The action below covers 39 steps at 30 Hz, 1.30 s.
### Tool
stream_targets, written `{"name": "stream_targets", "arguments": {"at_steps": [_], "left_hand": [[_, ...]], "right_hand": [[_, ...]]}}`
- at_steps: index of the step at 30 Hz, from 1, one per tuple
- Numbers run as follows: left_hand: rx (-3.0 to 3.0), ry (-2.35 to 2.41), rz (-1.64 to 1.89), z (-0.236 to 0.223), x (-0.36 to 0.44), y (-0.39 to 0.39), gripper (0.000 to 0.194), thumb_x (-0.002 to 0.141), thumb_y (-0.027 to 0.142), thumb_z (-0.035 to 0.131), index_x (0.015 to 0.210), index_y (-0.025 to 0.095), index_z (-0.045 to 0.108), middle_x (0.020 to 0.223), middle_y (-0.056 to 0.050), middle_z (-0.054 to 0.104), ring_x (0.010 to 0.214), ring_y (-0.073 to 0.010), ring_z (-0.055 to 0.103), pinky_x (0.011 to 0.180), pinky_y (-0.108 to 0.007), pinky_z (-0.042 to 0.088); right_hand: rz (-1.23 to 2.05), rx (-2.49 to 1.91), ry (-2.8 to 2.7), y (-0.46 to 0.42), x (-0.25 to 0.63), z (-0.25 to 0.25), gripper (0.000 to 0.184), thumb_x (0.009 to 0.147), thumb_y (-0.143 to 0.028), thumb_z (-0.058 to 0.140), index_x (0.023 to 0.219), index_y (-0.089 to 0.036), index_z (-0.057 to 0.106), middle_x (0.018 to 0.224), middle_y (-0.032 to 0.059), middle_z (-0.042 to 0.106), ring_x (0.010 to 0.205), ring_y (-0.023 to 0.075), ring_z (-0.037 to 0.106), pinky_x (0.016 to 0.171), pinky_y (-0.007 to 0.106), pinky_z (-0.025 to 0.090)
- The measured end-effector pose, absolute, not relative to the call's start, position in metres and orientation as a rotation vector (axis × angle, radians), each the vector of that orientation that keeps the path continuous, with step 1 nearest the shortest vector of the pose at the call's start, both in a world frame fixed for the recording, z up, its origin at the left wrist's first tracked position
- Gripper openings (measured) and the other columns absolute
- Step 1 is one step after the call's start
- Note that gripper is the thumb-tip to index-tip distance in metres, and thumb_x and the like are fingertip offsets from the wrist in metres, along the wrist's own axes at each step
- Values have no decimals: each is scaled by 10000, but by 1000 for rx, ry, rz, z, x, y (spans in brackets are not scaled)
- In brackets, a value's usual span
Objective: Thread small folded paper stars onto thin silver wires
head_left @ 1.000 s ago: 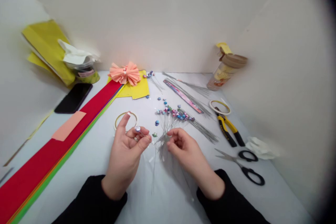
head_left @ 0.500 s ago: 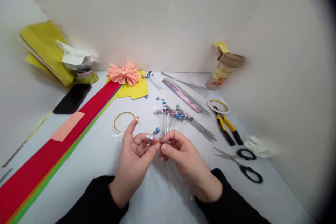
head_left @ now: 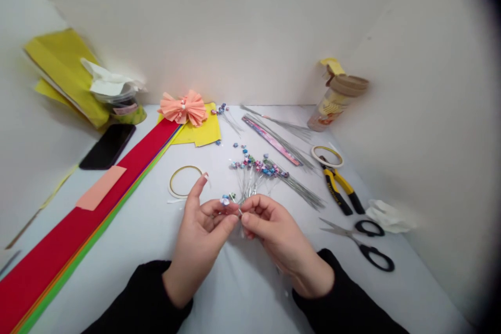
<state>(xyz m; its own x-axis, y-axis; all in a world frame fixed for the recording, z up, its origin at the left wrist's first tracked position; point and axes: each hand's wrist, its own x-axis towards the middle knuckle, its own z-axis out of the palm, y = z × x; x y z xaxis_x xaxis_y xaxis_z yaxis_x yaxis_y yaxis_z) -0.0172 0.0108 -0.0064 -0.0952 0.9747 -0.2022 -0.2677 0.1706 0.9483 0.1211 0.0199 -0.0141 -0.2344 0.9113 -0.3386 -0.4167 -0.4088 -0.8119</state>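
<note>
My left hand [head_left: 205,237] is closed in a pinch, its index finger raised, and my right hand [head_left: 276,232] pinches right beside it. Between their fingertips is a thin wire stem [head_left: 240,211]. Small blue and white paper stars [head_left: 225,200] show just above my left fingers; whether they belong to this stem I cannot tell. Just beyond the hands, a bunch of colourful paper stars [head_left: 258,166] on wire stems lies fanned out on the table. A roll of tape [head_left: 171,181] lies near my left index finger.
Right of the hands are scissors [head_left: 354,237], pliers [head_left: 338,188], another tape roll [head_left: 340,156] and a crumpled tissue [head_left: 389,216]. Loose wires [head_left: 301,193] and a patterned paper strip [head_left: 270,140] lie behind. Red crepe paper [head_left: 97,219], a phone [head_left: 107,147] and a cup [head_left: 332,104] are farther out.
My hands stay almost in place, still pinching. The stem's loose lower ends, which hung below my fingers, no longer show there. The view has shifted slightly.
</note>
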Motion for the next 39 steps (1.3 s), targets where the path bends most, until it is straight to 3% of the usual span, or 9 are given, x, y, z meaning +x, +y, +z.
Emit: {"name": "stream_targets", "arguments": {"at_steps": [6,11,17,22,25,33,39], "left_hand": [[921,1262,1318,-9,-21,11,737,753,186,702,1361,253,291,775,23,683,731,-124,664,698,-237,540],[876,1269,1399,-11,-25,16,652,720,190,733,1269,273,390,1035,-12,611,882,-117,608,763,-232,512],[696,1196,1239,-8,-25,19,718,715,197,744,1320,259,361,850,37,628,768,-102,617,721,-221,493],[654,1169,1235,-4,-26,21,730,686,164,759,1302,244,374,827,46,621,729,-89,609,679,-201,487],[680,1134,1203,-3,-26,20,760,679,158,759,1317,231,352,815,37,636,719,-92,596,663,-198,481],[687,1120,1114,0,-22,20,892,628,179,795,1365,214,294,857,5,648,753,-121,592,661,-225,464],[691,1152,1072,1,-21,20,872,639,210,781,1365,182,299,701,44,615,700,-129,586,661,-241,438]], "right_hand": [[1744,-999,-663,22,123,-13,294,625,-311,835,843,-164,703,636,-36,585,516,66,485,503,205,395],[1800,-934,-686,19,123,-16,305,616,-286,847,873,-182,721,665,-31,600,524,62,495,510,199,396],[1791,-960,-812,16,120,-20,270,644,-272,835,870,-197,706,666,-31,605,573,87,517,567,225,423],[1875,-916,-866,15,120,-21,283,694,-379,801,845,-170,685,677,-15,610,615,100,535,623,247,419],[1875,-917,-878,15,121,-20,294,737,-433,755,812,-165,660,648,-15,601,593,103,519,606,252,402],[1664,-1074,-1012,16,120,-14,257,720,-365,742,658,-187,567,556,-49,516,540,104,435,555,247,343],[1613,-1117,-966,16,120,-22,260,739,-387,730,694,-191,566,564,-50,517,530,103,449,542,245,353]]}}
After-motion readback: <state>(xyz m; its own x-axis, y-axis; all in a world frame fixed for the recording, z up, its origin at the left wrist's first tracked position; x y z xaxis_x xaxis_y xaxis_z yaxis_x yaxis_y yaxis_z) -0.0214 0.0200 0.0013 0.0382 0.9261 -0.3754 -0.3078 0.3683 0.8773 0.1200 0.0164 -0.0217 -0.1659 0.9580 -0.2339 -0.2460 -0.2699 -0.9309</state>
